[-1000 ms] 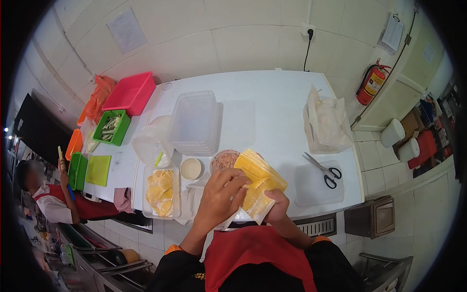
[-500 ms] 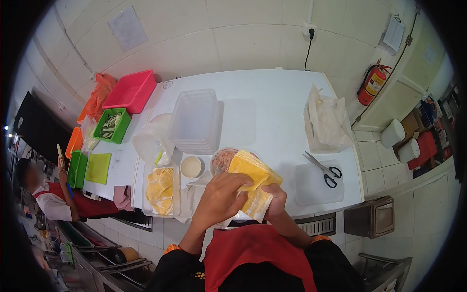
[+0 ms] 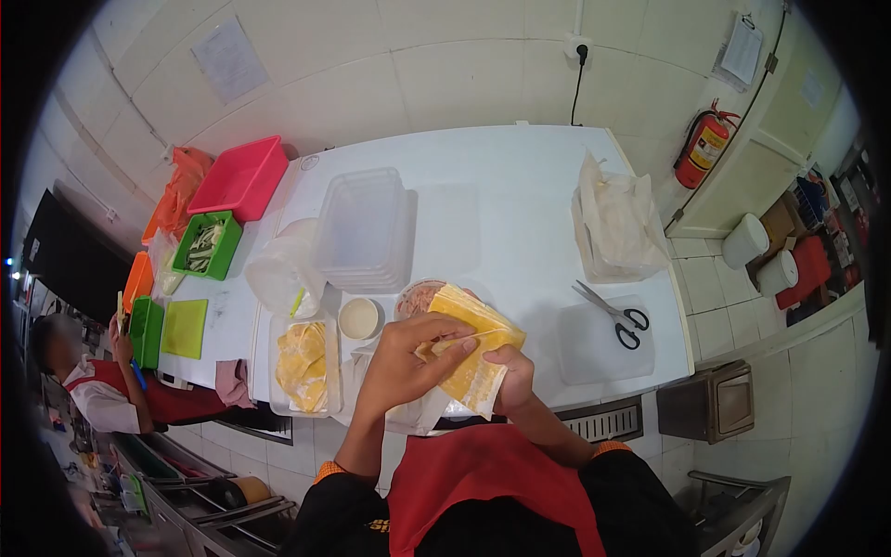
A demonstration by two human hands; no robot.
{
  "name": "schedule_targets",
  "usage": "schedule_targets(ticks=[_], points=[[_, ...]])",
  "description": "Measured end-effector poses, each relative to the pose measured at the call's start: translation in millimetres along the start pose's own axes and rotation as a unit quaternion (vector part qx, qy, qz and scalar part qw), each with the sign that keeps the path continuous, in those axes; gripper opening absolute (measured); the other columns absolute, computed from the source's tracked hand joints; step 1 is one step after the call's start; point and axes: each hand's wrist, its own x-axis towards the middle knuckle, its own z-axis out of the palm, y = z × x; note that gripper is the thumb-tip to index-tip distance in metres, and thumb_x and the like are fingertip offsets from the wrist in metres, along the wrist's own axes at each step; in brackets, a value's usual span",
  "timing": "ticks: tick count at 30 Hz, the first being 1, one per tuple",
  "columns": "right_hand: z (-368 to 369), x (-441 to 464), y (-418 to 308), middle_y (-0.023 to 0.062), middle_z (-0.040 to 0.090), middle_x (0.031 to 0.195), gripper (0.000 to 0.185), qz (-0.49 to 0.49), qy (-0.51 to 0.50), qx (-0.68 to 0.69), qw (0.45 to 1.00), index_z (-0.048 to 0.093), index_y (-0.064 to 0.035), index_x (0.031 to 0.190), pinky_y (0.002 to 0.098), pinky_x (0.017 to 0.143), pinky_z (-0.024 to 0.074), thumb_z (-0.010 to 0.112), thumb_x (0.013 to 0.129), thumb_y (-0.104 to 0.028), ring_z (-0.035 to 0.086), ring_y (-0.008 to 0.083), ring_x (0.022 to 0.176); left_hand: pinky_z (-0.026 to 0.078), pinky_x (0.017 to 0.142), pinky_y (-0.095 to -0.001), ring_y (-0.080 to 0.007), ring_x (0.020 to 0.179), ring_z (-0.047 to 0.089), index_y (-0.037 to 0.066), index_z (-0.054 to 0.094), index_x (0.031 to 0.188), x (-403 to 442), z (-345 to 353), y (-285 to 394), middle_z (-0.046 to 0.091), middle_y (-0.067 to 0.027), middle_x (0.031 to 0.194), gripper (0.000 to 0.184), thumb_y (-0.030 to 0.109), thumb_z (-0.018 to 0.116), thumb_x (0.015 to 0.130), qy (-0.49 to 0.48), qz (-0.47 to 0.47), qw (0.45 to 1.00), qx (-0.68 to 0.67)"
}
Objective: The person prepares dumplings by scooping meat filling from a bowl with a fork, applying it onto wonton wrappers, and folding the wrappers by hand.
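Gripping yellow sheets (image 3: 471, 371) by their edges, both hands (image 3: 406, 360), open tabletop (image 3: 534, 218) beyond.

Sheets (image 3: 473, 373): yellow, chalky white toward near edge. Pieces (image 3: 303, 357) at left: same yellow, patched white. Bowl contents (image 3: 417, 300) pinkish, possibly flecked; view partly blocked. Bench (image 3: 534, 213) white. Scissors (image 3: 617, 314), right: silver-grey blades, black handles. Far left: tray (image 3: 237, 178) hot pink, tub (image 3: 225, 255) green. Extinguisher (image 3: 703, 151), far right: red, yellow label. Apron (image 3: 492, 483), near: plain red; cuffs (image 3: 329, 471) orange.
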Motion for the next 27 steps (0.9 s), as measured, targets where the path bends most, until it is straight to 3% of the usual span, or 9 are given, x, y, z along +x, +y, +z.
schedule_targets(ticks=[9, 12, 15, 21, 22, 27], points=[[-3.3, -2.6, -0.2, 0.0159, 0.056, 0.123, 0.058, 0.040, 0.030, -0.003, 0.999, 0.040, 0.0020, 0.135, 0.0389, 0.098, 0.0446, 0.047, 0.082, -0.019, 0.057, 0.0265, 0.112, 0.047, 0.064, -0.0211, -0.0059, 0.065, 0.059, 0.001, 0.073, 0.088, 21.5, -15.8, -4.5, 0.067, -0.0022, 0.072, 0.011, 0.006, 0.075, 0.079, -0.108, -0.139, 0.983, -0.060], [-8.6, -3.3, 0.3, 0.0165, 0.056, 0.123, 0.058, 0.052, 0.034, 0.012, 0.998, 0.040, 0.0020, 0.135, 0.0399, 0.098, 0.0447, 0.047, 0.082, -0.020, 0.058, 0.0277, 0.111, 0.043, 0.055, -0.0194, -0.0058, 0.060, 0.055, 0.000, 0.072, 0.086, 24.4, -16.3, -6.3, 0.067, -0.0023, 0.070, 0.013, 0.010, 0.077, 0.078, -0.064, -0.126, 0.987, -0.072], [6.2, -1.5, -7.2, 0.0167, 0.054, 0.125, 0.060, 0.034, 0.042, 0.036, 0.998, 0.039, 0.0015, 0.137, 0.0403, 0.100, 0.0434, 0.047, 0.082, -0.020, 0.056, 0.0282, 0.113, 0.047, 0.056, -0.0224, -0.0103, 0.060, 0.060, 0.001, 0.071, 0.084, 15.7, -14.8, -1.3, 0.067, -0.0047, 0.072, 0.014, 0.011, 0.078, 0.077, 0.055, 0.027, 0.993, 0.097], [11.0, -2.9, -7.8, 0.0160, 0.051, 0.130, 0.063, -0.035, 0.062, -0.013, 0.997, 0.035, 0.0001, 0.139, 0.0402, 0.103, 0.0410, 0.047, 0.081, -0.020, 0.052, 0.0279, 0.119, 0.053, 0.061, -0.0304, -0.0203, 0.070, 0.067, 0.003, 0.069, 0.087, -9.8, 12.9, -2.9, 0.067, -0.0082, 0.084, 0.015, 0.008, 0.078, 0.075, 0.110, 0.052, 0.978, 0.167], [13.0, -4.0, -8.3, 0.0162, 0.051, 0.130, 0.063, -0.028, 0.061, -0.007, 0.998, 0.036, 0.0003, 0.139, 0.0404, 0.102, 0.0413, 0.048, 0.081, -0.020, 0.053, 0.0281, 0.118, 0.054, 0.064, -0.0315, -0.0234, 0.074, 0.067, 0.004, 0.070, 0.091, -11.5, 10.8, -7.6, 0.066, -0.0082, 0.091, 0.018, 0.006, 0.076, 0.075, 0.094, 0.079, 0.975, 0.187], [10.8, -6.8, -17.9, 0.0179, 0.053, 0.127, 0.062, 0.038, 0.059, 0.039, 0.997, 0.038, 0.0022, 0.136, 0.0418, 0.101, 0.0429, 0.050, 0.080, -0.021, 0.056, 0.0298, 0.114, 0.054, 0.068, -0.0320, -0.0231, 0.081, 0.067, 0.006, 0.072, 0.095, -17.0, -6.4, -11.8, 0.067, -0.0077, 0.094, 0.021, 0.005, 0.076, 0.074, 0.014, 0.096, 0.976, 0.194]])
